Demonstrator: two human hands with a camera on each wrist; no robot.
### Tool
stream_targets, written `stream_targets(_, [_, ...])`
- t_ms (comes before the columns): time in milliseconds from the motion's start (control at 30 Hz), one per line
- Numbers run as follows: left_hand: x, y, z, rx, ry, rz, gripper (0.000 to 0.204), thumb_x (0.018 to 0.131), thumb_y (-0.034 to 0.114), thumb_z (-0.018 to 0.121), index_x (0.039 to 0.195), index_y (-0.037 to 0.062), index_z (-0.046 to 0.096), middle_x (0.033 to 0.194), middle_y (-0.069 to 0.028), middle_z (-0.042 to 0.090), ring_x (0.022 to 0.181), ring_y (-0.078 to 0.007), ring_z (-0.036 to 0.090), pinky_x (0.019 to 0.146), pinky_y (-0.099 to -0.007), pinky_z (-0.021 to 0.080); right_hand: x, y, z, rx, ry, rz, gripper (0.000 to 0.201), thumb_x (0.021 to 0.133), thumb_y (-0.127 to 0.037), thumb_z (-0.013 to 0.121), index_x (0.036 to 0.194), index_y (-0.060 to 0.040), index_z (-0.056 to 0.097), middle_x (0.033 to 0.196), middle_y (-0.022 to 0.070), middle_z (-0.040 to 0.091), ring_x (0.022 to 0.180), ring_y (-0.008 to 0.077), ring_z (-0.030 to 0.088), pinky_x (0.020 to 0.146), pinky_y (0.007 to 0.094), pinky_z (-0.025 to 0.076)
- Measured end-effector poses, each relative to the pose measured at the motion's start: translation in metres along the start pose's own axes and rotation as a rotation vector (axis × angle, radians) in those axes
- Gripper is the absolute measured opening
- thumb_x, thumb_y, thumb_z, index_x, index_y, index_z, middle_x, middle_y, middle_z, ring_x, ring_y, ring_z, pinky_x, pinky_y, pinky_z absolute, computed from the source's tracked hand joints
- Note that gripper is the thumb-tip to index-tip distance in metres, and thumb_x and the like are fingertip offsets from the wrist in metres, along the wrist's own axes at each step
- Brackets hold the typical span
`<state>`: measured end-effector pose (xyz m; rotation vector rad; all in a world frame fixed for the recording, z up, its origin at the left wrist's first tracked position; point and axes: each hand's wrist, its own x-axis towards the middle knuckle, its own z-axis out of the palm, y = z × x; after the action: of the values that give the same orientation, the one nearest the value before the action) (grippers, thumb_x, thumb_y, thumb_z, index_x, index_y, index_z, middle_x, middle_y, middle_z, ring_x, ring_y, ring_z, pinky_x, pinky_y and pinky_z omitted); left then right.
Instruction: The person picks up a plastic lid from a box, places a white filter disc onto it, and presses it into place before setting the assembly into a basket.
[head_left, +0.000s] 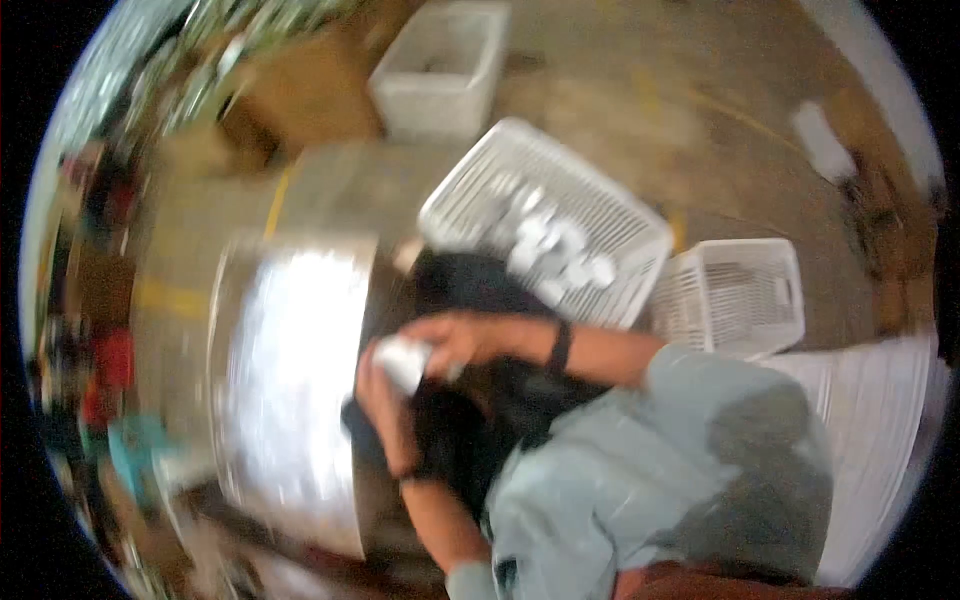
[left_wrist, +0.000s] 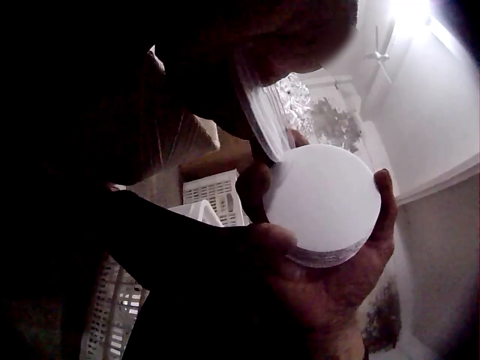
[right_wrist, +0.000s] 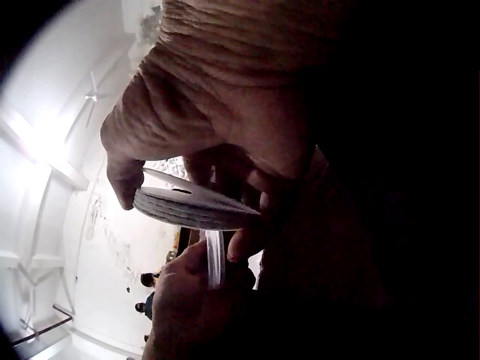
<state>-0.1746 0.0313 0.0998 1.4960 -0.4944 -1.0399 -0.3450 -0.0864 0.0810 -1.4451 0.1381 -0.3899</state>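
Observation:
White round discs are held between both hands, blurred in the head view [head_left: 403, 364]. In the left wrist view, my left hand [left_wrist: 341, 281] grips a stack of discs [left_wrist: 322, 199] by its rim, thumb and fingers around it; in the head view this hand [head_left: 385, 405] is the lower one. My right hand [head_left: 465, 342] is close beside it. The right wrist view shows the right hand [right_wrist: 217, 97] pinching a thin stack of discs [right_wrist: 187, 210] by its edges. Below that, the left hand [right_wrist: 184, 300] holds its discs [right_wrist: 215, 259] edge-on, close to the right hand's stack.
A white slatted basket [head_left: 455, 190] holds several white pieces. A smaller white basket [head_left: 755, 250] stands right of it, a white bin [head_left: 440, 115] behind. At left are a box lined with shiny plastic [head_left: 300, 380] and a brown cardboard box [head_left: 315, 95].

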Motion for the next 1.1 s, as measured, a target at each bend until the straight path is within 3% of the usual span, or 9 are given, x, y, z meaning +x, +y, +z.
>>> stream_targets(67, [0.012,-0.021,-0.01,-0.108,0.013,0.022,0.04,0.102,0.019,0.047,0.132,-0.0068,0.052,0.122,-0.0209,0.062,0.106,-0.0301,0.065,0.092,-0.0412,0.055,-0.002,-0.021,0.003,0.055,0.038,0.159,0.067,0.089,-0.025,0.069,0.148,-0.0056,0.044,0.138,0.0132,0.055,0.123,0.0252,0.054,0.104,0.0379,0.045])
stream_targets(133, [-0.003,-0.02,-0.007,0.293,-0.047,0.448,0.048,0.101,0.03,0.046,0.13,-0.0083,0.05,0.117,-0.0182,0.059,0.111,-0.0283,0.058,0.093,-0.039,0.051,-0.002,-0.01,-0.003,-0.008,-0.02,0.266,0.065,0.091,-0.03,0.066,0.146,-0.0021,0.045,0.138,0.0139,0.055,0.123,0.0257,0.054,0.104,0.0364,0.045])
stream_targets(267, [-0.003,0.004,0.003,0.081,-0.084,0.169,0.05,0.1,0.032,0.045,0.126,-0.0094,0.054,0.119,-0.0187,0.058,0.104,-0.0264,0.06,0.088,-0.0365,0.051,-0.006,-0.01,-0.001,0.001,-0.038,0.251,0.061,0.091,-0.026,0.066,0.145,-0.0023,0.048,0.116,0.0139,0.064,0.102,0.0222,0.062,0.09,0.0364,0.051])
stream_targets(533, [0.0,0.009,-0.016,-0.038,0.025,0.279,0.055,0.105,0.035,0.049,0.148,0.0028,0.038,0.134,-0.0192,0.056,0.113,-0.0284,0.061,0.09,-0.0388,0.048,-0.024,-0.04,-0.023,0.519,0.348,0.061,0.066,0.089,-0.028,0.062,0.148,-0.0056,0.043,0.109,0.0164,0.066,0.091,0.0188,0.068,0.072,0.0288,0.058])
stream_targets(600, [0.006,0.025,-0.043,0.045,0.157,0.252,0.057,0.103,0.037,0.051,0.147,0.0032,0.039,0.132,-0.0181,0.059,0.11,-0.028,0.062,0.088,-0.0381,0.047,-0.035,-0.03,-0.052,0.609,0.488,-0.18,0.065,0.094,-0.036,0.062,0.146,-0.0029,0.042,0.131,0.0186,0.052,0.102,0.0256,0.067,0.069,0.0308,0.061])
stream_targets(667, [-0.014,0.052,-0.062,0.181,0.248,0.324,0.057,0.101,0.036,0.053,0.146,0.0028,0.04,0.131,-0.0171,0.06,0.109,-0.0278,0.062,0.087,-0.0373,0.047,-0.048,-0.031,-0.077,0.616,0.71,-0.293,0.06,0.096,-0.038,0.058,0.144,-0.0049,0.044,0.125,0.0171,0.056,0.105,0.0314,0.068,0.069,0.0343,0.061])
stream_targets(833, [0.057,-0.046,-0.216,0.623,0.2,0.177,0.052,0.092,0.024,0.062,0.133,-0.007,0.052,0.131,-0.0221,0.059,0.117,-0.0353,0.058,0.095,-0.0419,0.046,-0.072,-0.037,-0.102,0.819,0.954,-0.147,0.059,0.098,-0.037,0.056,0.145,-0.0061,0.041,0.134,0.017,0.056,0.107,0.0316,0.068,0.071,0.037,0.061])
stream_targets(967, [0.077,-0.122,-0.275,1.208,-0.054,0.135,0.053,0.085,0.023,0.07,0.126,-0.0068,0.056,0.13,-0.0328,0.053,0.12,-0.0475,0.053,0.106,-0.0481,0.041,-0.052,-0.038,-0.067,0.625,0.695,-0.139,0.061,0.096,-0.032,0.057,0.147,-0.0044,0.038,0.135,0.0172,0.055,0.111,0.034,0.065,0.072,0.037,0.062])
stream_targets(1100, [0.07,-0.138,-0.264,1.22,0.143,0.366,0.034,0.076,0.018,0.075,0.105,0.0038,0.063,0.127,-0.0279,0.047,0.104,-0.0479,0.056,0.09,-0.0492,0.048,-0.019,-0.035,-0.034,0.55,0.501,0.021,0.065,0.096,-0.031,0.06,0.149,-0.0024,0.036,0.136,0.0162,0.054,0.111,0.0279,0.065,0.074,0.0348,0.06])
